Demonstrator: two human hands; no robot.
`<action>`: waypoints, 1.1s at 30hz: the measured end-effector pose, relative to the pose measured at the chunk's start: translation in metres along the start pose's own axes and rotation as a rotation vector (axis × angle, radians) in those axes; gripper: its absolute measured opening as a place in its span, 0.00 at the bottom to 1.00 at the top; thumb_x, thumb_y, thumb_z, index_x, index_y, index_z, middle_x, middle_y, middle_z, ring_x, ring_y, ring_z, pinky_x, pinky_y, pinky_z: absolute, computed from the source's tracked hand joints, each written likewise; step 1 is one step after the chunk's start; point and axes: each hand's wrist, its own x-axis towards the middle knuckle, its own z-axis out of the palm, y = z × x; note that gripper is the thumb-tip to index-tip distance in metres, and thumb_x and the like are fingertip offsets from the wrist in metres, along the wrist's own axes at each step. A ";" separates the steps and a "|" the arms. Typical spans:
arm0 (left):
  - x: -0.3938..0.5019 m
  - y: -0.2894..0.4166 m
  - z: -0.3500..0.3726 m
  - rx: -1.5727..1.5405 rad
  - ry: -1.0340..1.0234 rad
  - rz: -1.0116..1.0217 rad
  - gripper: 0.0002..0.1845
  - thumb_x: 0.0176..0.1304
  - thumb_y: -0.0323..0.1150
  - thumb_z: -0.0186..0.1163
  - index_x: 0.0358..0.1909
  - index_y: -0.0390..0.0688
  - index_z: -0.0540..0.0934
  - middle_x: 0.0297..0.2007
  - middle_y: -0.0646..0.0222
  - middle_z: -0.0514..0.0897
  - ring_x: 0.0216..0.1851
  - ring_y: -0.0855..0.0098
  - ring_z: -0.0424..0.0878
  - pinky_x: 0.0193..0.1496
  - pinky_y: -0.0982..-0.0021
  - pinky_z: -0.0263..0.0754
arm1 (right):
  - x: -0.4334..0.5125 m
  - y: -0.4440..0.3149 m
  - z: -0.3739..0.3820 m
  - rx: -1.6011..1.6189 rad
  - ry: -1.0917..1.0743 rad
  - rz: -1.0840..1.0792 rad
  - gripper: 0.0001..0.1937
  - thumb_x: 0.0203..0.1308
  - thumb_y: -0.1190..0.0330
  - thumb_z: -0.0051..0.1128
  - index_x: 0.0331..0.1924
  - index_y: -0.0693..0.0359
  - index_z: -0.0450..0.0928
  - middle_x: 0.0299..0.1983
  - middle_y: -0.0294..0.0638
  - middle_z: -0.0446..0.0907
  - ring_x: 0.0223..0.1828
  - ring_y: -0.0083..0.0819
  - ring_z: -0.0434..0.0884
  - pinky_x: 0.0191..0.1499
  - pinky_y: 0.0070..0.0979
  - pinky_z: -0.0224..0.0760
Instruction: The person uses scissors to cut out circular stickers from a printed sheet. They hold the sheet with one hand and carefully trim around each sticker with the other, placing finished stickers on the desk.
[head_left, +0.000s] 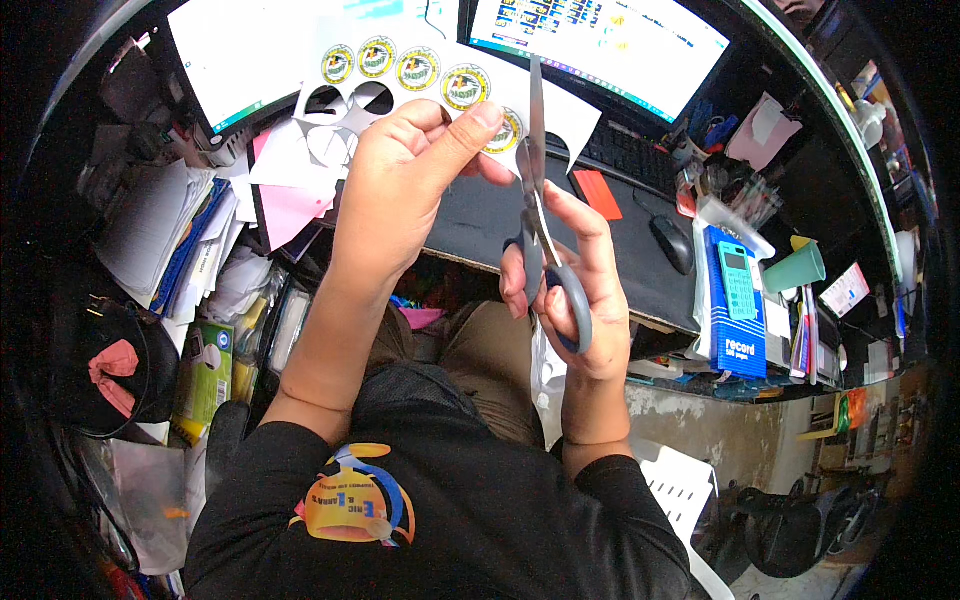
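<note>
My left hand (420, 157) pinches a white sheet (559, 97) printed with several round yellow, black and green emblems (418, 69). Round holes are cut along the sheet's near side. In my right hand (592, 277) is a pair of scissors (534, 172) with grey and dark blue handles, fingers through the loops. Its blades point away from me, slightly apart, at the sheet beside the emblem nearest my left fingertips. Part of that emblem is hidden by my left thumb and fingers.
Two lit monitors (600, 45) stand beyond the sheet, with a black keyboard (637, 154), a mouse (671, 244) and a red card (598, 195) on the desk. At right lie a blue record book (731, 349), a teal calculator (738, 281) and a green cup (795, 268). Paper stacks (154, 232) crowd the left.
</note>
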 end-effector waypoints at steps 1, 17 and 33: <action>-0.001 0.001 0.001 -0.003 0.013 -0.026 0.12 0.61 0.35 0.60 0.36 0.34 0.78 0.29 0.67 0.81 0.28 0.81 0.79 0.34 0.82 0.69 | 0.000 0.001 0.001 0.011 0.000 -0.005 0.43 0.50 0.58 0.62 0.66 0.62 0.48 0.32 0.44 0.72 0.29 0.26 0.70 0.31 0.19 0.63; -0.021 -0.004 0.023 0.166 0.155 0.256 0.07 0.59 0.28 0.62 0.27 0.35 0.77 0.24 0.72 0.80 0.26 0.88 0.72 0.28 0.84 0.64 | -0.010 0.008 0.021 0.140 0.013 -0.023 0.41 0.55 0.60 0.59 0.68 0.52 0.43 0.34 0.43 0.70 0.32 0.26 0.69 0.35 0.21 0.63; -0.022 -0.005 0.026 0.180 0.166 0.283 0.08 0.59 0.27 0.61 0.25 0.36 0.75 0.23 0.76 0.77 0.24 0.90 0.66 0.24 0.85 0.58 | -0.012 0.003 0.015 0.185 -0.084 -0.049 0.37 0.60 0.72 0.52 0.69 0.52 0.41 0.37 0.40 0.69 0.31 0.18 0.66 0.34 0.12 0.61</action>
